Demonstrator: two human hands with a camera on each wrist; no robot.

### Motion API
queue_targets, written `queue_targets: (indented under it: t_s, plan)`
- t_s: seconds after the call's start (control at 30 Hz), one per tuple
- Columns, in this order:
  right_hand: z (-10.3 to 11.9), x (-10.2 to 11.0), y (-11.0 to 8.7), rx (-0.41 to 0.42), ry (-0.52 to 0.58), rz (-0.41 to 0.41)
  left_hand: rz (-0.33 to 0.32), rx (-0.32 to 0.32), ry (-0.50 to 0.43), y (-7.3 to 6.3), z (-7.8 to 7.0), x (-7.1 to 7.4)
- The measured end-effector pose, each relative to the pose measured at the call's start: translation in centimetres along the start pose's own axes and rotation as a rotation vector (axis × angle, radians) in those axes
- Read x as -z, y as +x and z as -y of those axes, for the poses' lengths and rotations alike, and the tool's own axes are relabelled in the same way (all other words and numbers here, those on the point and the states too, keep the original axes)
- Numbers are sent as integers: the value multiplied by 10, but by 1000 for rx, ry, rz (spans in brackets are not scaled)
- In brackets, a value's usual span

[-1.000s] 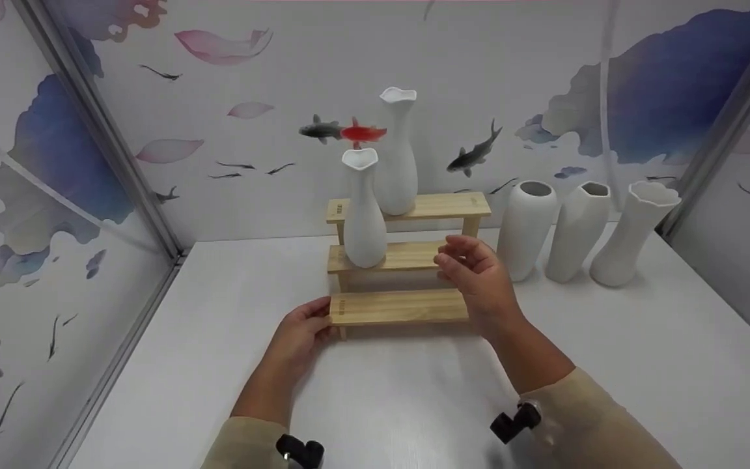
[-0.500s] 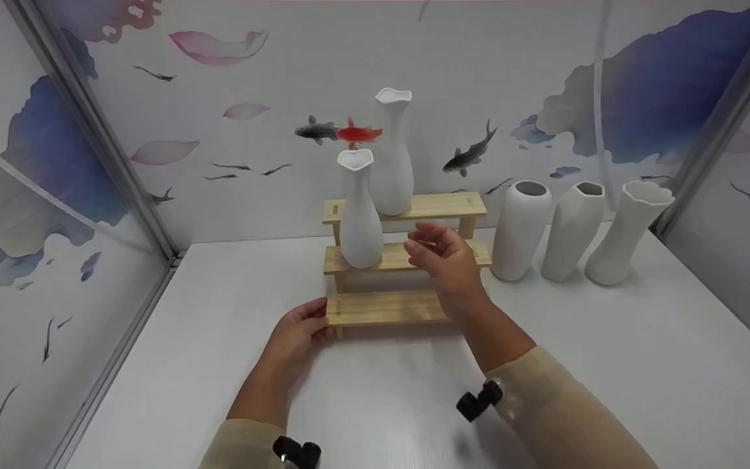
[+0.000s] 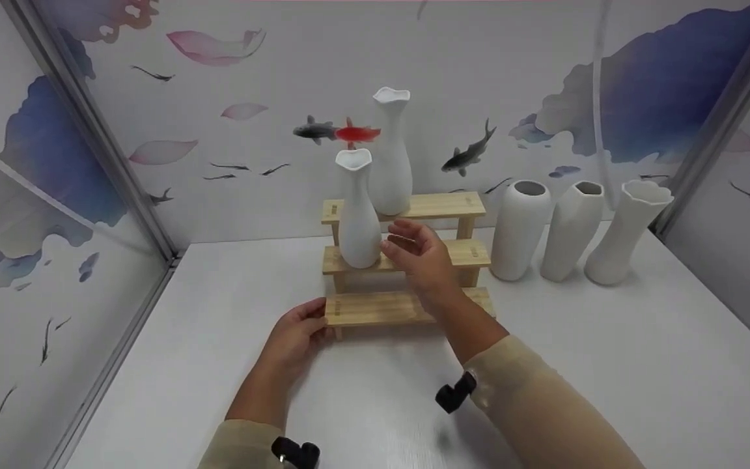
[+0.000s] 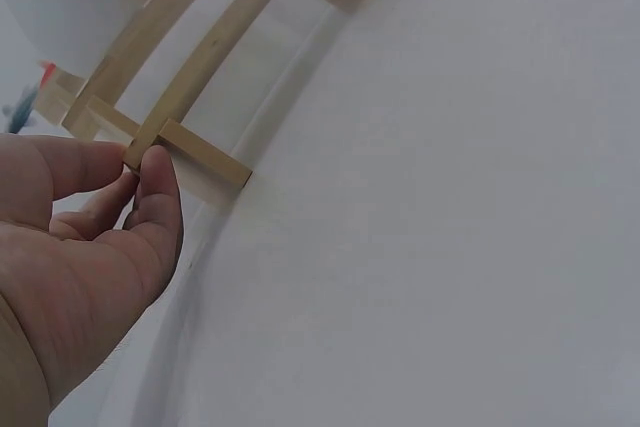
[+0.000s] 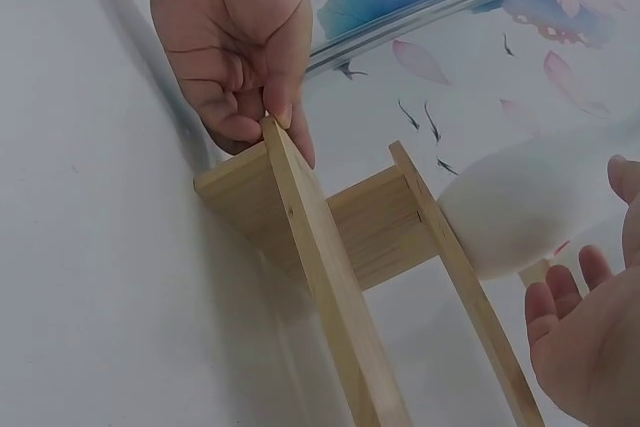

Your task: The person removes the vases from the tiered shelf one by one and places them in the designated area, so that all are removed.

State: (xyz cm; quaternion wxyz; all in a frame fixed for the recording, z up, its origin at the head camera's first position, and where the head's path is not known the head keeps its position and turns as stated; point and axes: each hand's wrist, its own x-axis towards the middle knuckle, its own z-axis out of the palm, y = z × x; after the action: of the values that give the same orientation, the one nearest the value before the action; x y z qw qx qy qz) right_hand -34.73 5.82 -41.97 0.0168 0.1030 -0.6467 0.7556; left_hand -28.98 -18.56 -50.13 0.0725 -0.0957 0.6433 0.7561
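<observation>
Clock taken from the middle of the wooden stand (image 3: pixel 469 253), head view. Front vase (image 3: pixel 359 225) upright on the middle shelf (image 3: pixel 459 247), 11 o'clock; rear vase (image 3: pixel 393 169) on the top shelf (image 3: pixel 443 206), 12 o'clock. Left hand (image 3: pixel 293 335), 8 o'clock: thumb and fingers pinch the 9 o'clock end of the bottom shelf (image 3: pixel 375 308). Right hand (image 3: pixel 424 260), at the front vase's 4 o'clock: thumb apart from loosely bent fingers, nothing gripped; contact with the vase can't be told.

Risks (judgement): right fingertips bumping the front vase could tip it, being tall and narrow-necked, its base seemingly close to the shelf's 6 o'clock edge. A tug by the left hand could shake the stand and rock both vases. Toppling front vase could hit the rear vase or drop to the worktop (image 3: pixel 219 365) and chip.

Writing: small dark marks (image 3: pixel 337 308) at shelf ends, too small to read. No brand or label legible on the vases.
</observation>
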Motion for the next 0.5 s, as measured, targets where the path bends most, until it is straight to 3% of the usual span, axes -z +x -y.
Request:
queue_targets:
  t_s: [0.5]
  plan:
    - [-2,-18,17,18,-121,15,0,-8,5,-2,1,0]
